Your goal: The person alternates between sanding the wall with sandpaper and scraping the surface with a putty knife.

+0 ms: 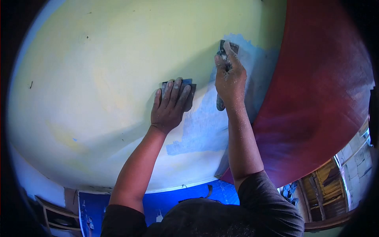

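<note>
While right fingers grip dusty scraper | left fingers — extended — cover dark plate | wall blue-patched

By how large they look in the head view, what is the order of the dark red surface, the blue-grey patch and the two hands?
1. Dark red surface
2. Blue-grey patch
3. Left hand and right hand: too alike to rank

The left hand partly hides a dark plate
</note>
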### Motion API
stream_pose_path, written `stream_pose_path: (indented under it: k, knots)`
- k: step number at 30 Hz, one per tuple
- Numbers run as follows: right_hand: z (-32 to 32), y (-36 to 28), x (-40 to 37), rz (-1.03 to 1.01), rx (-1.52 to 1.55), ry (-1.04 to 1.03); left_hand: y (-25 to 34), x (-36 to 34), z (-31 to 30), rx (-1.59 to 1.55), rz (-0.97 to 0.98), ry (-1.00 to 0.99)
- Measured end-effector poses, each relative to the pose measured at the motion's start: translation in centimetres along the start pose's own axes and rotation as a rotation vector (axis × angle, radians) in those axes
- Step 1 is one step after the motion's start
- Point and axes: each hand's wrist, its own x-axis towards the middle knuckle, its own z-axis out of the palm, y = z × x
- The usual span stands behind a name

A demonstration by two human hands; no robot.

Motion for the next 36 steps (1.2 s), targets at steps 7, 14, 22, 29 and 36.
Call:
stream_pose_path:
  k: [7, 14, 22, 29, 36]
  knots:
    - [-0.3, -0.2, 0.0, 0.012, 0.007, -0.021, -0.1, 0.0, 0.0, -0.023, 0.017, 0.004]
    - [-0.2, -0.2, 0.3, 0.013, -0.003, 0.008, -0.2, 0.1, -0.1, -0.019, 0.023, -0.001]
    - [-0.4, -0.2, 0.7, -0.030, -0.017, 0.012, -0.1, 0.0, 0.1, -0.013, 0.025, 0.000]
    - [-0.6, 0.2, -0.5, -0.118, -0.025, 0.022, -0.1, 0.4, -0.5, -0.026, 0.019, -0.009]
    - [-0.5, -0.3, 1.2, -0.101, -0.035, 0.020, 0.0, 0.2, -0.2, -0.021, 0.020, 0.006]
